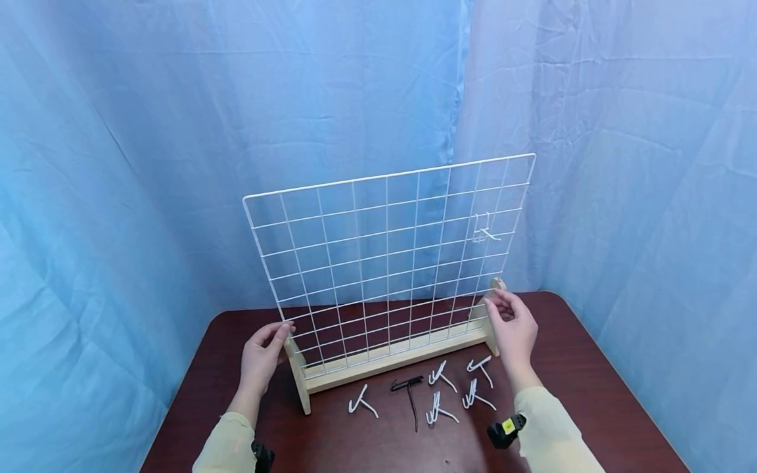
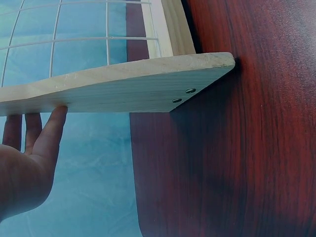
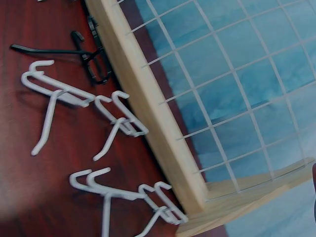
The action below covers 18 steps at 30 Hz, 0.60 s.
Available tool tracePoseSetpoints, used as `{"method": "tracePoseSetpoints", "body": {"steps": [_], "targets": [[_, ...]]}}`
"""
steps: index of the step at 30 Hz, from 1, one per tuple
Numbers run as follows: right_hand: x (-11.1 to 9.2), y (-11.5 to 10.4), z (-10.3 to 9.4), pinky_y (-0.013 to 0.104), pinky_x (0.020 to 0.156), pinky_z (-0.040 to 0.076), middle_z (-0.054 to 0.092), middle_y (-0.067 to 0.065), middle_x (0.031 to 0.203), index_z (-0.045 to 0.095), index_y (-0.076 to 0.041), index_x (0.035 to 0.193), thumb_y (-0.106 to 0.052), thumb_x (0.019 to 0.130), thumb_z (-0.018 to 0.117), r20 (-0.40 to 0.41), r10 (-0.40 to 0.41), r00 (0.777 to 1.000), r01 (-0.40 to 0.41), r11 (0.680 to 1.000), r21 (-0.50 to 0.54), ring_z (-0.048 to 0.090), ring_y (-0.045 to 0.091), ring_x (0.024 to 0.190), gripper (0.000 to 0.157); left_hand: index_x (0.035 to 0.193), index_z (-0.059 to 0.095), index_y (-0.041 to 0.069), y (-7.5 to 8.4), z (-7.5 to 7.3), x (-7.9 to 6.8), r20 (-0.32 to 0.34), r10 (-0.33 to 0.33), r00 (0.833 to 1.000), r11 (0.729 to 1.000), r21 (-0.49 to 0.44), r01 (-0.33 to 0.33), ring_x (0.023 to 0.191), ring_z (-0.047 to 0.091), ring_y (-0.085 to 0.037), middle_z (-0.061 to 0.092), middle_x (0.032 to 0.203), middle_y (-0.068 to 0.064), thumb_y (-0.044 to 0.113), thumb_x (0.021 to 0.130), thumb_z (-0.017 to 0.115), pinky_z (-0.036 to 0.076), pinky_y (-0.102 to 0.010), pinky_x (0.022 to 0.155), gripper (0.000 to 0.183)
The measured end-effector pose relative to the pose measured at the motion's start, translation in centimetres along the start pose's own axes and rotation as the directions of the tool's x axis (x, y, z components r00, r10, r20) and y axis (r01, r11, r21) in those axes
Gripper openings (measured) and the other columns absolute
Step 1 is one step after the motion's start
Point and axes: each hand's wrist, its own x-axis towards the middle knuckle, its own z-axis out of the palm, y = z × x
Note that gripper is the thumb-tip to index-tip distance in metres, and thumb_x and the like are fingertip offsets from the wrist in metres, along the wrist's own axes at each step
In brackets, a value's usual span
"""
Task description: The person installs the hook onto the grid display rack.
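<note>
A white wire grid panel stands upright in a wooden stand. My left hand grips the stand's left side piece, thumb in front; in the left wrist view its fingers touch that piece's far edge. On the opposite side my right hand holds the right side piece near its rounded top, partly covering it. In the right wrist view only a sliver of this hand shows at the right border. One white hook hangs on the grid's upper right part.
In front of the stand lie several white hooks and a black hook on the dark red wooden table. Light blue curtains hang behind and at both sides. Each wrist wears a small black camera.
</note>
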Motion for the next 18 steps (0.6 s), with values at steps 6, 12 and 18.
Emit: {"method": "tracePoseSetpoints", "body": {"steps": [6,12,18], "targets": [[-1.8,2.2,-0.5,0.017,0.069,0.048,0.073,0.011,0.092,0.072,-0.002,0.110,-0.004,0.085,0.078,0.037,0.018,0.999,-0.017,0.999,-0.044,0.056,-0.007,0.076,0.026,0.118,0.071,0.007,0.0,0.0,0.0,0.000,-0.011,1.000,1.000,0.017,0.011,0.085,0.059,-0.009,0.070,0.113,-0.011,0.036,0.097,0.065,0.057,-0.041,0.069,0.037],[-3.3,3.5,-1.1,0.020,0.070,0.050,0.073,0.011,0.092,0.072,-0.001,0.111,-0.001,0.084,0.078,0.076,0.016,0.997,-0.011,0.998,-0.056,0.059,-0.003,0.077,0.028,0.118,0.070,0.006,-0.1,0.1,0.1,0.001,-0.007,1.000,1.000,-0.001,0.007,0.086,0.060,-0.008,0.070,0.112,-0.011,0.035,0.097,0.065,0.057,-0.041,0.070,0.037],[-4.8,4.9,-1.7,0.023,0.070,0.052,0.072,0.011,0.092,0.072,0.000,0.110,0.002,0.081,0.079,0.118,-0.008,0.993,0.016,0.998,-0.067,0.062,0.003,0.077,0.030,0.119,0.070,0.005,-0.3,0.1,0.1,0.000,-0.005,1.000,1.000,-0.016,0.005,0.086,0.061,-0.007,0.071,0.111,-0.011,0.035,0.097,0.066,0.056,-0.048,0.073,0.037]]}}
